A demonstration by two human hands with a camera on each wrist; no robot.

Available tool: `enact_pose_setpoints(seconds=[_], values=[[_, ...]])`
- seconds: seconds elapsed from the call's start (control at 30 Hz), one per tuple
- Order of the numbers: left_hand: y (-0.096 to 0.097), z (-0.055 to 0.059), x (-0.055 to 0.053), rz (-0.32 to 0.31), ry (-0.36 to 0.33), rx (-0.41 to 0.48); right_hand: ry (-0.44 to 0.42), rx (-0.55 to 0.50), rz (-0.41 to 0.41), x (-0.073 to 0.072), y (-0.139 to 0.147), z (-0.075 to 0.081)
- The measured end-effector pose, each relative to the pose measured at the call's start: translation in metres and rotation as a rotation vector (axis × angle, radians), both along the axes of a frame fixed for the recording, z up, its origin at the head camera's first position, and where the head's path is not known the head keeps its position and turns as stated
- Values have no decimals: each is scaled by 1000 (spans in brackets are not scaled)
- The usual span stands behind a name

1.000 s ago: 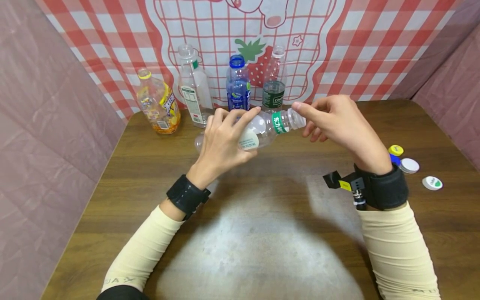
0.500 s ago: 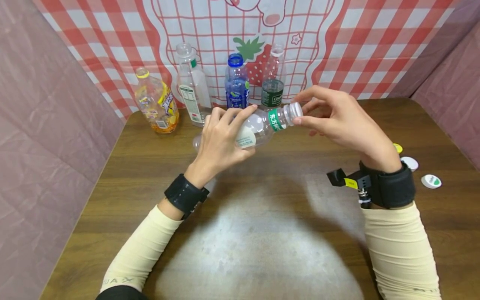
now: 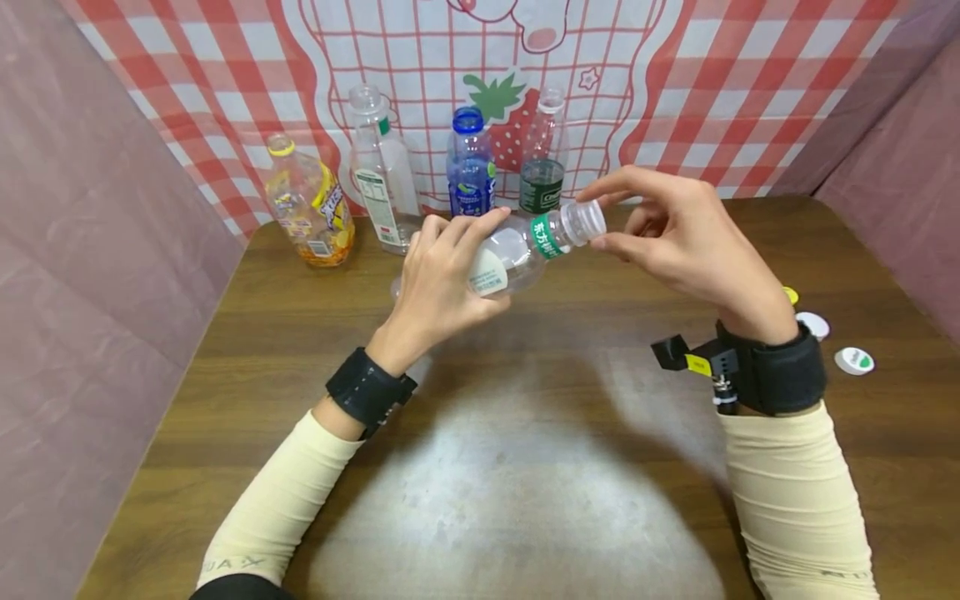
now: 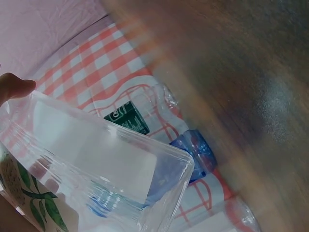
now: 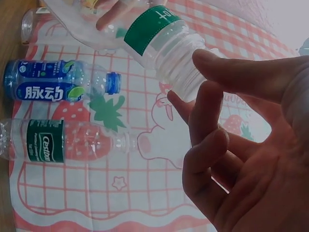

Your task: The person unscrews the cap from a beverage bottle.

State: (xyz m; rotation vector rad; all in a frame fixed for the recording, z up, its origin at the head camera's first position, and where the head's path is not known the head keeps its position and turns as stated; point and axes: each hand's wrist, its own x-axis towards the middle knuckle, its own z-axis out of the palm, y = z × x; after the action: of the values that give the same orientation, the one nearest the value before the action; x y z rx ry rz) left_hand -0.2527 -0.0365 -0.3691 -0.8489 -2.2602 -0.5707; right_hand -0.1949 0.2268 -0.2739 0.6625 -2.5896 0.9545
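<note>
A clear plastic bottle (image 3: 521, 262) lies tilted in the air above the table, its mouth end pointing right and slightly up. It has a green neck band and a pale round label. My left hand (image 3: 442, 283) grips its body from above, thumb on the near side. At the ridged, translucent mouth end (image 5: 186, 72), my right hand (image 3: 686, 237) pinches with thumb and index finger, the other fingers curled beneath. In the left wrist view the bottle's square base (image 4: 181, 169) fills the foreground; a leaf-patterned label shows lower left.
Along the back of the wooden table (image 3: 480, 467) stand a yellow-necked bottle (image 3: 311, 204), a clear bottle (image 3: 386, 179), a blue bottle (image 3: 471, 171) and a green-labelled bottle (image 3: 542, 171). Right of my right wrist lie a white-and-green cap (image 3: 855, 361), a white cap (image 3: 813, 325) and a partly hidden yellow cap (image 3: 791, 295).
My right hand has shifted its hold at the mouth end, the index finger now over the top and the thumb below. The left hand keeps its grip, and the bottle has barely moved.
</note>
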Motion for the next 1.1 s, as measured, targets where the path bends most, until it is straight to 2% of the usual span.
enact_pose_setpoints(seconds=[0.17, 0.3, 0.4, 0.57, 0.73, 0.9, 0.97, 1.1], values=[[0, 0, 0, -1, 4, 24, 24, 13, -55, 4, 19, 4], [3, 0, -1, -17, 14, 39, -40, 98, -178, 5, 66, -2], [4, 0, -2, -24, 22, 32, -136, 143, -260, 0, 116, -18], [1, 0, -3, -15, 10, 22, -261, 240, -367, -10, 195, -55], [-2, 3, -2, -6, 2, 22, -340, 399, -473, -16, 248, -83], [0, 3, 2, -27, -5, 21, -447, 479, -488, -19, 282, -108], [1, 2, 3, -29, -2, 20, -490, 489, -467, -19, 291, -113], [4, 3, 4, -35, 6, 27, -524, 513, -462, -16, 303, -118]])
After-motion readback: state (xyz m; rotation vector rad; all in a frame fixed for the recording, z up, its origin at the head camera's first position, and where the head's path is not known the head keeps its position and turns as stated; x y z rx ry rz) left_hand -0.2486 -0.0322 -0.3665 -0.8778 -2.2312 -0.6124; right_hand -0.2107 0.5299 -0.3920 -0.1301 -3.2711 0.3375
